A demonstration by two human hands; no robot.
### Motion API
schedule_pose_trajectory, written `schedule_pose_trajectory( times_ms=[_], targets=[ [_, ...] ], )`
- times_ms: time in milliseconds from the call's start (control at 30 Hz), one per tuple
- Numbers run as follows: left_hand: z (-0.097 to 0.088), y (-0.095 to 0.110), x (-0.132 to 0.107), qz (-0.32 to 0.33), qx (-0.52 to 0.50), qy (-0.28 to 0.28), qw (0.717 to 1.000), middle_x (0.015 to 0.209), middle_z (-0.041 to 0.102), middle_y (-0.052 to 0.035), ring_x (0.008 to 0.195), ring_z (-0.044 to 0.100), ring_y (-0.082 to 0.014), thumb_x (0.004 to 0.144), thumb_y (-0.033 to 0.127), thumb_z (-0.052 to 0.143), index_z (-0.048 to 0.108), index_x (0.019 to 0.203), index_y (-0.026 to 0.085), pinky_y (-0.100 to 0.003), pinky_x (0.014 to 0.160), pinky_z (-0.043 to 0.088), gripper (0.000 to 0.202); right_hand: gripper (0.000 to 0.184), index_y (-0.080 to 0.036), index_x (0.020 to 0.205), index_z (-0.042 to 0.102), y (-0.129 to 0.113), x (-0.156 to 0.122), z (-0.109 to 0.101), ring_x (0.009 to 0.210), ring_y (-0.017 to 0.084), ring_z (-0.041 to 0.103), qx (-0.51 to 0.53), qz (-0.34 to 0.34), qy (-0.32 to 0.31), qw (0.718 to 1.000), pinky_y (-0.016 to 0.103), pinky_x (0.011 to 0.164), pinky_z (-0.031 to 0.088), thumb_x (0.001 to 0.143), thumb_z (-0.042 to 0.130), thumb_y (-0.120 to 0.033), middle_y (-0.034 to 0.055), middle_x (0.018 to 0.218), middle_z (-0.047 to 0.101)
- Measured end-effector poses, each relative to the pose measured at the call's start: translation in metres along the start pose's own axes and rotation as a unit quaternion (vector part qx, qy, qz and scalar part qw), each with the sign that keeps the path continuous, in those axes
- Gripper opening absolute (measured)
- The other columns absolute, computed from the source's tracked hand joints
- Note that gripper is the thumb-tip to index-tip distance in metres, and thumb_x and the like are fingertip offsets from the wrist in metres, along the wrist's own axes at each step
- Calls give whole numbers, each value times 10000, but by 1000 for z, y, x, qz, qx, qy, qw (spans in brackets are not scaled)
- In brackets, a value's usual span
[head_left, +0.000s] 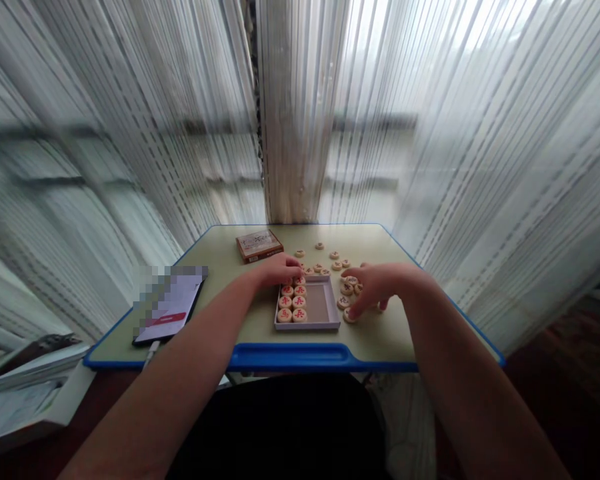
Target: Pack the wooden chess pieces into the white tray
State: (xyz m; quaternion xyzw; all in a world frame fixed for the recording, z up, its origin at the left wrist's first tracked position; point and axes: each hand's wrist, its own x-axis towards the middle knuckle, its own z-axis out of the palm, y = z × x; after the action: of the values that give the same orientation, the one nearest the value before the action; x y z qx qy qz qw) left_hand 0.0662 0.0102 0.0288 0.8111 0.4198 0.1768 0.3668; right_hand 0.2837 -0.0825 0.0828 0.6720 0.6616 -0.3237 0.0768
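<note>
A shallow open box (333, 303) lies on the table, with two columns of round Chinese chess pieces (299, 302) bearing red characters along its left side. The right part of the box shows its bare bottom. My left hand (280, 269) is at the box's far left corner, fingers bent and pressed together over the end of the columns; what the fingertips hold is hidden. To the right of the box, my right hand (380, 285) reaches over loose chess pieces (344, 303) with thumb and fingers apart. Its thumb touches a near piece (349, 315).
More loose pieces (335, 255) are scattered beyond the box. A brown patterned box lid (259, 245) lies at the back left. On the left stands a tablet (173, 307) with a white cable plug (151, 352). The table has a raised blue edge (290, 357); curtains hang behind it.
</note>
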Motion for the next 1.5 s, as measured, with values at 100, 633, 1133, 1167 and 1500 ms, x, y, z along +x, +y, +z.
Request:
schedule_pose_trajectory(
  times_ms=[100,633,1133,1167,1500],
  targets=[
    [-1,-1,0,6,17,-1,1000,617,589,-21,573,507,-117,648,352,547,670,753,114,-214,519,389,288,1127,-259,1379,277,-4,-4,0,939,300,585,-54,-18,23,998,362,686,536,397,759,-533,161,1377,302],
    [-1,-2,-1,15,-8,2,1000,592,550,-15,561,464,-108,641,397,579,659,692,106,-217,508,366,307,796,-213,1295,426,6,24,-3,1020,265,538,-148,-104,129,975,340,853,427,570,706,-384,116,1183,535],
    [-2,-1,-1,-6,-62,-26,998,584,580,-15,494,442,-81,620,252,596,683,732,101,-205,470,338,207,455,-196,1127,577,3,42,-3,959,238,564,-162,-133,236,949,293,816,422,674,608,-237,98,1070,616],
    [-2,-2,-1,-7,-67,-29,997,584,579,-15,494,440,-81,620,261,603,684,731,103,-206,468,336,210,452,-199,1116,584,3,43,-4,951,236,566,-160,-135,240,948,290,809,422,665,608,-222,89,1061,624],
    [-2,-1,-3,15,-39,-17,999,699,641,-44,621,521,-121,658,369,583,703,758,103,-227,567,384,308,374,-204,1023,633,8,43,-10,825,183,599,-110,-84,256,957,239,706,434,653,580,-189,37,939,671]
  ],
)
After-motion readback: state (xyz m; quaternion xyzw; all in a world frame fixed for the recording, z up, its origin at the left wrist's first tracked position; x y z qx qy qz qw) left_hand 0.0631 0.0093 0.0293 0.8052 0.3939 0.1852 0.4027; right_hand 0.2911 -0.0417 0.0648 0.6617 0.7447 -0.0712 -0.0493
